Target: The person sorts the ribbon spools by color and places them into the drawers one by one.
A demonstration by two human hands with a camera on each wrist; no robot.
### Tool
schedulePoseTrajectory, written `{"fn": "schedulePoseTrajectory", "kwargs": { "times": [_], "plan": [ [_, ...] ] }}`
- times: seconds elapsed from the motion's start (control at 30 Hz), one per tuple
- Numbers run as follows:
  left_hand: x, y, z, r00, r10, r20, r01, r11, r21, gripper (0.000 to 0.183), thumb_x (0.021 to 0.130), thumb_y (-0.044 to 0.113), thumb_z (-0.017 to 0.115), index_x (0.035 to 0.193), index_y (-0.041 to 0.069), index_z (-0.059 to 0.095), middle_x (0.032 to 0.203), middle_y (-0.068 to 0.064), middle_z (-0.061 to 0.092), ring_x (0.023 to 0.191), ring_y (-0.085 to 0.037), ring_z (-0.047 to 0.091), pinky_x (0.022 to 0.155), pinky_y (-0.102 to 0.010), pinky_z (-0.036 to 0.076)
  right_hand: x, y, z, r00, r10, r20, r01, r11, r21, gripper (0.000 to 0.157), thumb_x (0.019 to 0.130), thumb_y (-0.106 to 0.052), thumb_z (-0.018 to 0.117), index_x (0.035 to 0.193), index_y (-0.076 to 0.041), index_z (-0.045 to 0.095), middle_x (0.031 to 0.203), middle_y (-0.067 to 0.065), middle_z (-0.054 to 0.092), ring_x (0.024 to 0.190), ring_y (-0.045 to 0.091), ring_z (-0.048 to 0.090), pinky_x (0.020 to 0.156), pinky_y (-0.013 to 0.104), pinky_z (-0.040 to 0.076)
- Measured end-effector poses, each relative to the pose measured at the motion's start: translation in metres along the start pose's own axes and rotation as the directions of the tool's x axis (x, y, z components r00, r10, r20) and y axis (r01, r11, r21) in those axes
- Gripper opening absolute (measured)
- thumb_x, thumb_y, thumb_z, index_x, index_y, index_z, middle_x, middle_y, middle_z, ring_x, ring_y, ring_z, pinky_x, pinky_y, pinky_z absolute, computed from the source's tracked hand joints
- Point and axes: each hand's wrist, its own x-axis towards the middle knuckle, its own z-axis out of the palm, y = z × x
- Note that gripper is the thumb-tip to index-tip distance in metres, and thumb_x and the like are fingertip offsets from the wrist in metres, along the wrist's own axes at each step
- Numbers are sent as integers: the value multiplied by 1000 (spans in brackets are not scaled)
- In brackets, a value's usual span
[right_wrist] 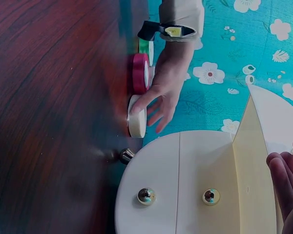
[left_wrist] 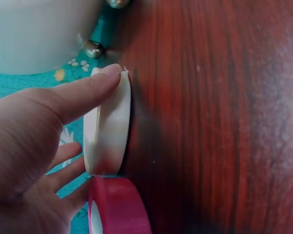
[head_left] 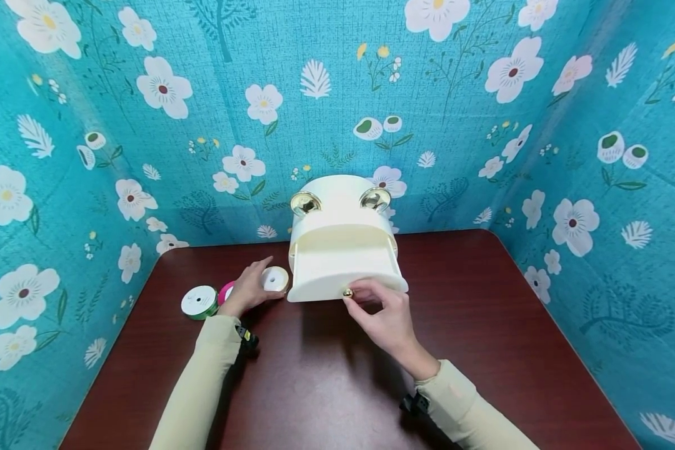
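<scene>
My left hand (head_left: 250,290) reaches round a cream ribbon spool (head_left: 274,279) lying flat on the table. Its thumb touches the spool's near side, while the other fingers extend loosely past the far side, apart from it in the left wrist view. With thumb and fingertips, my right hand (head_left: 385,315) pinches the gold knob (head_left: 347,292) of a white drawer (head_left: 320,287). That drawer is pulled out of a small rounded white cabinet (head_left: 340,187), and its bare inside shows. Two lower drawer fronts with gold knobs (right_wrist: 146,196) are closed in the right wrist view.
Left of the cream spool are a pink ribbon spool (left_wrist: 119,204) and a green ribbon spool (head_left: 199,302). Two round gold pieces (head_left: 305,203) sit on the cabinet top. Flowered blue cloth (head_left: 326,144) stands behind and beside the dark red table (head_left: 484,350).
</scene>
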Motion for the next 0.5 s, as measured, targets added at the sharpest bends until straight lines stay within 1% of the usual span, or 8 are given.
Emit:
{"fn": "schedulePoseTrajectory", "kwargs": {
  "times": [0.07, 0.2, 0.3, 0.5],
  "plan": [
    [1, 0, 1, 1000, -20, 7, 20, 1000, 14, 104, 79, 44, 89, 161, 11, 34, 157, -22, 43, 142, -42, 41, 115, -63, 39, 0, 0, 0, 1000, -4, 0, 4, 1000, 2, 21, 82, -2, 84, 100, -11, 76, 87, 3, 79, 74, 12, 76, 72, 19, 60],
    [3, 0, 3, 999, -29, 15, 28, 997, 68, 100, 81, 48, 85, 157, 4, 38, 155, -25, 44, 140, -43, 42, 115, -61, 40, 0, 1, 1, 1000, -6, 0, 6, 1000, 4, 22, 82, -2, 84, 100, -11, 76, 87, 2, 79, 75, 12, 76, 73, 19, 60],
    [4, 0, 3, 1000, -16, 1, 16, 995, 97, 98, 81, 49, 84, 154, 0, 42, 152, -27, 47, 137, -43, 45, 114, -60, 42, 0, 1, 0, 1000, -6, -2, 6, 1000, 4, 22, 82, -1, 84, 100, -11, 76, 87, 3, 79, 75, 12, 76, 73, 18, 60],
    [3, -1, 2, 999, -9, -34, 13, 994, 106, 97, 78, 50, 86, 150, -2, 47, 148, -27, 51, 133, -41, 47, 112, -59, 45, 0, 1, 0, 1000, -9, 1, 9, 1000, 3, 22, 82, -1, 84, 100, -10, 76, 87, 3, 79, 75, 12, 76, 73, 18, 60]
  ]
}}
